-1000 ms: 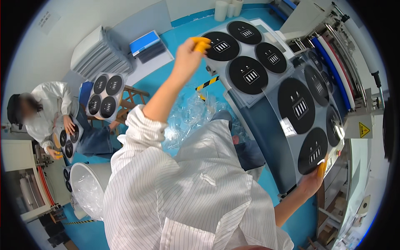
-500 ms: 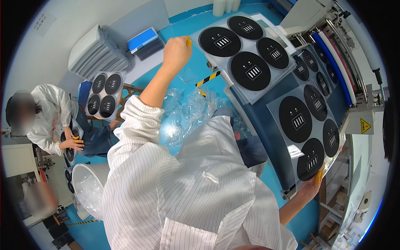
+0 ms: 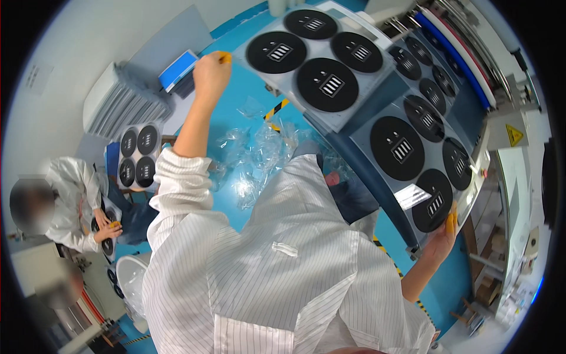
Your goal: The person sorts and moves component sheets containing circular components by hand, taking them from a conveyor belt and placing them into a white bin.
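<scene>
My right hand [image 3: 437, 243], with yellow finger covers, grips the near edge of a clear sheet [image 3: 407, 197] bearing several black discs with white markings. That sheet lies over the dark blue belt [image 3: 377, 194] of a roller machine. My left hand [image 3: 213, 72] is raised in a closed fist at the left, a yellow cover on a fingertip. Whatever it holds, if anything, is hidden. Just right of it is a stack of similar disc sheets [image 3: 323, 52] at the belt's far left side. More disc sheets [image 3: 432, 96] lie nearer the rollers.
A blue roller [image 3: 457, 62] and metal bars cross the machine at the right. Crumpled clear film [image 3: 259, 147] litters the blue floor. At the left, a seated co-worker [image 3: 76, 200] handles discs beside a white bin [image 3: 131, 277]. Stacked grey sheets [image 3: 121, 103] stand by the wall.
The whole view has shifted, so the stack, the belt and my left hand sit farther left. Both hands keep nearly the same places beside the sheets.
</scene>
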`<control>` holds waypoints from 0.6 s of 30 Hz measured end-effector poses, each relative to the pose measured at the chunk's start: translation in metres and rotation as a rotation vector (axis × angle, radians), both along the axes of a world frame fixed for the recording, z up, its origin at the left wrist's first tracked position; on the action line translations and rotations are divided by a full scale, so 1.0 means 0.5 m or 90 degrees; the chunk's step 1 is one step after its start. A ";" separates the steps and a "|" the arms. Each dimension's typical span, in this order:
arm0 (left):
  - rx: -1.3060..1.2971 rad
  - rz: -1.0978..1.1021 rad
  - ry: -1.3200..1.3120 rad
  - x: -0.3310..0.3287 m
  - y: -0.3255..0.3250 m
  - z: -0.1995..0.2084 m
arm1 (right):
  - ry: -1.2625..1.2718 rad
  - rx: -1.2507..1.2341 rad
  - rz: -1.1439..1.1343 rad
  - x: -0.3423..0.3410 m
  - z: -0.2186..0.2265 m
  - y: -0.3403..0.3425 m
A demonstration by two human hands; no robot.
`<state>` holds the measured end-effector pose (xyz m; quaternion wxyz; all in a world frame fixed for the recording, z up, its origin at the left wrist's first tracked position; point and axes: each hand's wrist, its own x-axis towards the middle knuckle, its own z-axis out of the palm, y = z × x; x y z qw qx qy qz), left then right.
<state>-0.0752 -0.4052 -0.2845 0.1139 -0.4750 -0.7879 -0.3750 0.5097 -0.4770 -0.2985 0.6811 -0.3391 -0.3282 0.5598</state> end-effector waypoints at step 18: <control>-0.113 -0.118 -0.174 -0.029 0.050 -0.004 | -0.121 -0.152 -0.114 -0.075 -0.008 -0.012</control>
